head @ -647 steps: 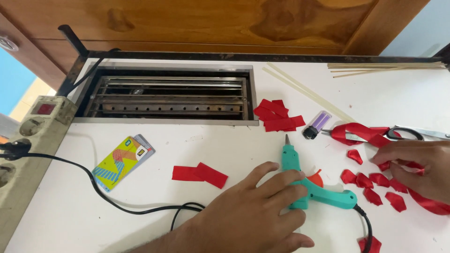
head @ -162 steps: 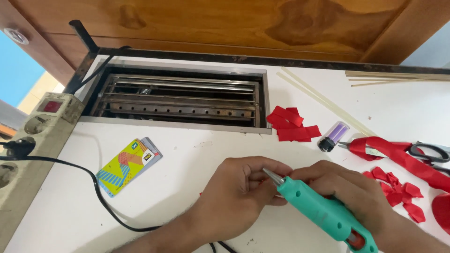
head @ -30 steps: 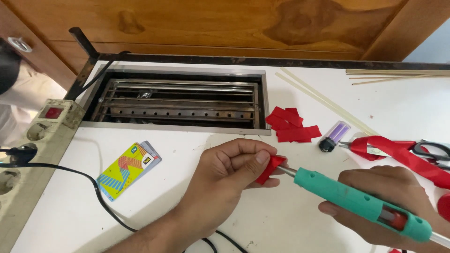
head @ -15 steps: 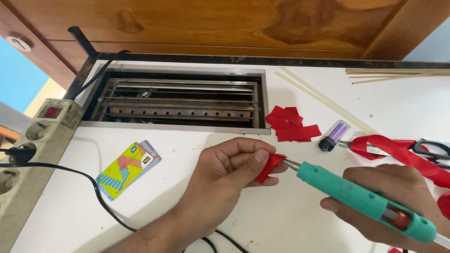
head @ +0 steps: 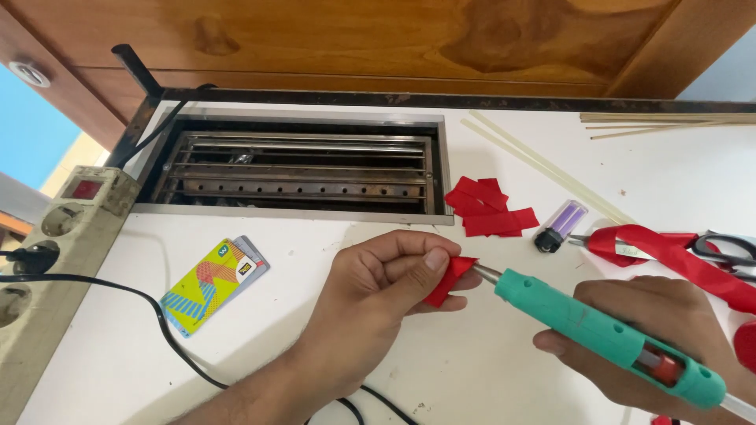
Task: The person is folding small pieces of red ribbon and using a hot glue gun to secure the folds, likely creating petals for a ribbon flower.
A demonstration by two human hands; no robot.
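My left hand (head: 376, 293) pinches a small folded piece of red ribbon (head: 450, 277) between thumb and fingers, just above the white table (head: 260, 346). My right hand (head: 654, 338) grips a teal glue gun (head: 598, 330) by its body. Its metal nozzle touches the right edge of the red ribbon piece. A black cord (head: 142, 315) runs across the table under my left forearm.
A pile of cut red ribbon pieces (head: 488, 211) lies by a metal grille opening (head: 295, 171). A purple lighter (head: 561, 223), a red ribbon strip (head: 677, 256) and scissors (head: 724, 250) sit at right. Colourful cards (head: 211, 283) and a power strip (head: 47, 275) are at left. Glue sticks (head: 543, 169) lie behind.
The glue gun's nozzle has moved left, closing in on the ribbon piece until it touches it. My left hand has kept its pinch in nearly the same spot.
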